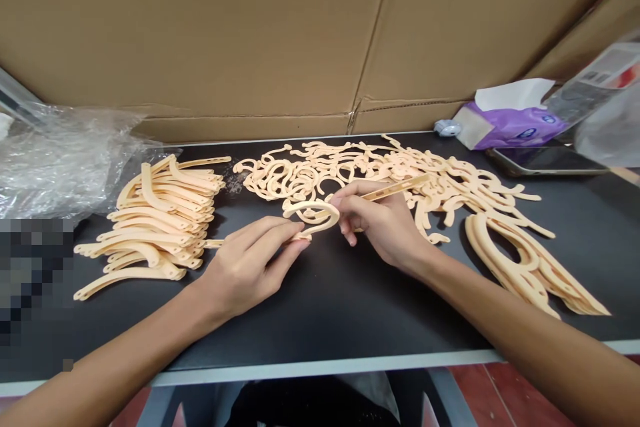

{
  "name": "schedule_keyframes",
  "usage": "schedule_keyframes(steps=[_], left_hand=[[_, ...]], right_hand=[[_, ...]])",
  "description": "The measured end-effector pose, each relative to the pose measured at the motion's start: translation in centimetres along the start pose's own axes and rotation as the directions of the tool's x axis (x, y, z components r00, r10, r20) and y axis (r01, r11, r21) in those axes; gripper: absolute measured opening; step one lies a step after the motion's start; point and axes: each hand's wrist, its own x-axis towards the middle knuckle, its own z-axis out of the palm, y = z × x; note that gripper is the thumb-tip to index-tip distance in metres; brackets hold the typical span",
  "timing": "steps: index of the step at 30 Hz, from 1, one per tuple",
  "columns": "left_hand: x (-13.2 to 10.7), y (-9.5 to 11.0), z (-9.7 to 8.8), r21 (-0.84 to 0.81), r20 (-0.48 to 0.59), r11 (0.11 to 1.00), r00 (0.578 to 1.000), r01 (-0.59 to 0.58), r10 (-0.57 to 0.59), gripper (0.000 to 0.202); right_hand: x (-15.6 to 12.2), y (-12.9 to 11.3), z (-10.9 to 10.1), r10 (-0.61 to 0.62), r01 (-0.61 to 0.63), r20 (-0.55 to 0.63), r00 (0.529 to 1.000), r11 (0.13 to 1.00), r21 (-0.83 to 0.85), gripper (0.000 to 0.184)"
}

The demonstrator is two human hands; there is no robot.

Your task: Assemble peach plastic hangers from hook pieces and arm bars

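My left hand (255, 263) is closed, pinching the lower end of a cream plastic hanger hook (330, 220) between thumb and fingers. A slotted end of a hanger arm (214, 244) shows just left of that hand; I cannot tell whether the hand holds it. My right hand (377, 217) is closed at the curved side of the hook, with a long slotted hanger arm (400, 187) in its fingers, sticking out to the right. Whether its fingertips also grip the hook is hidden. Loose hooks (280, 177) lie in a heap just behind both hands.
Curved hanger arms (155, 220) are stacked at left beside clear plastic wrap (55, 160). More parts (520, 260) lie at right. Behind are a purple tissue pack (525, 125), a phone (545, 160) and a cardboard wall (225, 33). The black table (320, 320) has a pale front edge.
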Motion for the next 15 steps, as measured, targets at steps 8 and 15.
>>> schedule_keyframes(steps=[8, 15], left_hand=[[0.18, 0.36, 0.00, -0.136, 0.061, 0.991, 0.998, 0.001, 0.007, 0.021], [-0.12, -0.07, 0.33, -0.090, 0.145, 0.996, 0.989, -0.014, 0.027, 0.021]], right_hand=[[-0.03, 0.31, 0.34, 0.140, -0.143, 0.104, 0.985, 0.989, 0.024, 0.015], [0.19, 0.35, 0.13, 0.109, -0.109, 0.005, 0.994, 0.994, 0.015, 0.020]])
